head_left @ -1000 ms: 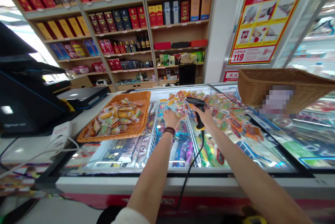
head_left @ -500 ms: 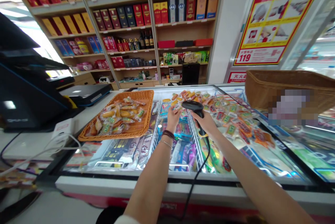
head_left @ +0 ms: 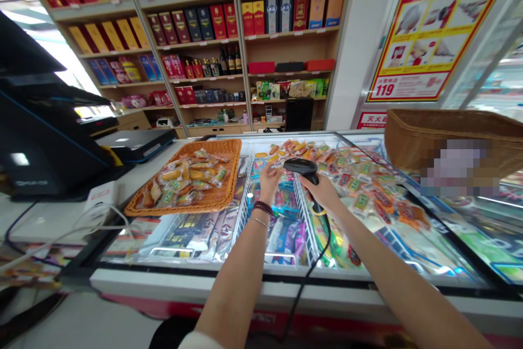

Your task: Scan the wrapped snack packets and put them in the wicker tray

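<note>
Fingers of left hand pinch a small snack packet up off the freezer lid. Right hand is wrapped round the barcode scanner grip, head aimed at the pkt, just beside it. To do it well: turn the barcode flat to the scanner window, hold both steady, keep the cable slack. Room: loose packet pile close on the right, orange tray near on the left w/ rim raised, wicker basket well apart. Glass between them is open for lifting straight up
</note>
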The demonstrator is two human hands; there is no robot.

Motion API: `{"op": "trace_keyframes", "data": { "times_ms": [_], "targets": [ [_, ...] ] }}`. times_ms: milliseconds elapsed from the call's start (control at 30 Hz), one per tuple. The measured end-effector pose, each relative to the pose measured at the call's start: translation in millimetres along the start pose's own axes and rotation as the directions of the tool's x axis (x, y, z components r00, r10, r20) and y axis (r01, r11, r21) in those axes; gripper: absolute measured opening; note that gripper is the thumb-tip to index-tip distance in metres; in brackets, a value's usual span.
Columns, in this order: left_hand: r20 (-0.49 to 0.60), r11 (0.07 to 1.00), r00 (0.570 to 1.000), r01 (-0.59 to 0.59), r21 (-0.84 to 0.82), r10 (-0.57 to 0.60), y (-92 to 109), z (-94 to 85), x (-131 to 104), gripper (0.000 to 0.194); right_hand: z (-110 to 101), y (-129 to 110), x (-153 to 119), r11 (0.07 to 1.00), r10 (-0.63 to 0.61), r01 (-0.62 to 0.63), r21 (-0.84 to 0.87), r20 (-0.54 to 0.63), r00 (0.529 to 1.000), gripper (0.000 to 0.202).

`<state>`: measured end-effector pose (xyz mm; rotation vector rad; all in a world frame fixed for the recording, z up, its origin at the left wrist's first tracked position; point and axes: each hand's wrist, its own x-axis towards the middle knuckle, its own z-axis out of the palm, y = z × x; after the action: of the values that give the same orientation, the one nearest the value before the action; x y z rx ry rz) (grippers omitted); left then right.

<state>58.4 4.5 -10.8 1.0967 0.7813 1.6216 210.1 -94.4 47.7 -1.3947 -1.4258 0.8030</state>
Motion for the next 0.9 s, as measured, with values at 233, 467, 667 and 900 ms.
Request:
{"op": "trace_keyframes", "data": {
  "times_ms": [233,467,667,900],
  "targets": [
    [-0.005,0.999,1.000,-0.007,0.038,0.007,3,0.3,-1,0.045,-1,1,-1,1.000,0.005,-0.005,-0.004,-0.008,1.000,0.037],
    [0.002,1.000,1.000,-0.022,0.016,0.022,5,1.9,-2,0.042,-1,3,-2,1.000,-0.013,0.012,0.026,0.008,1.000,0.040],
    [-0.019,1.000,1.000,-0.003,0.020,0.003,6,1.7,-2,0.040,-3,-4,-7,0.999,-0.022,0.022,0.027,-0.005,1.000,0.037],
    [-0.025,1.000,1.000,-0.011,0.029,0.012,1,0.1,1,0.037,-6,0,-11,0.999,-0.030,0.030,-0.037,-0.001,1.000,0.037]
  ]
}}
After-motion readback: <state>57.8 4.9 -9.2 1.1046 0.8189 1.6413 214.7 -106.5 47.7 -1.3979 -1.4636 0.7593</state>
